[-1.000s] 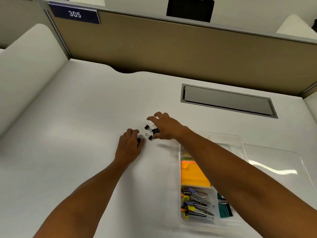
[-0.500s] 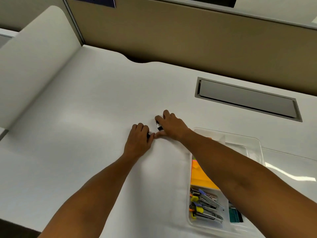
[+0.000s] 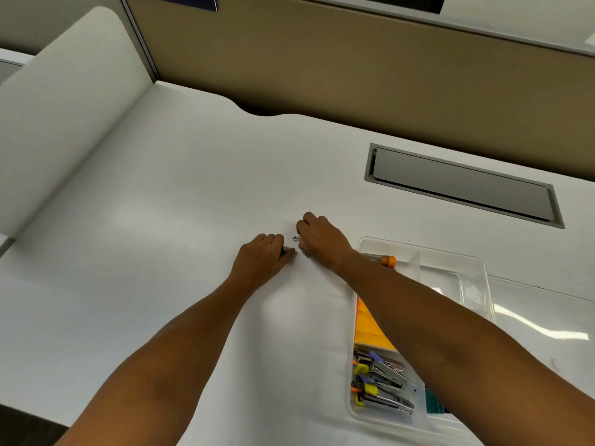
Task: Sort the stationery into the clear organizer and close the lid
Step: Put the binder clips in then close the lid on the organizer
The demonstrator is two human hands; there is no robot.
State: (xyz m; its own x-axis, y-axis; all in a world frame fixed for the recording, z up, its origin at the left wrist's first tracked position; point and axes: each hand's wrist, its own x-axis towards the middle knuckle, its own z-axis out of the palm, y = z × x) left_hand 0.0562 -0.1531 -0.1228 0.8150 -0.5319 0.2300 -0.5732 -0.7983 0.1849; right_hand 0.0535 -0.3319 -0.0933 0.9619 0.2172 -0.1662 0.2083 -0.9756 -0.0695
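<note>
Reaching out over the desk [image 3: 161,252], you have both hands side by side just left of the organizer's [image 3: 476,272] far corner. Your right hand [image 3: 322,241] is curled knuckles-up over binder clips [image 3: 297,237]; only a bit of wire loop and black shows at its fingertips, so how many it holds you cannot tell. Your left hand [image 3: 262,260] sits just left of the right one, fingers curled down, with something small and black pinched at the thumb [image 3: 282,251], probably another clip. The hands are close but not touching.

The organizer lies under your right forearm, lid [image 3: 547,317] swung open and flat on the desk on its far side from your hands. Inside it, staplers [image 3: 380,381] with yellow and blue parts fill the near-left compartment, orange sticky notes [image 3: 367,326] lie just beyond them, and an orange-capped item [image 3: 388,261] rests at the far end. Something teal [image 3: 433,403] shows right of the staplers.
</note>
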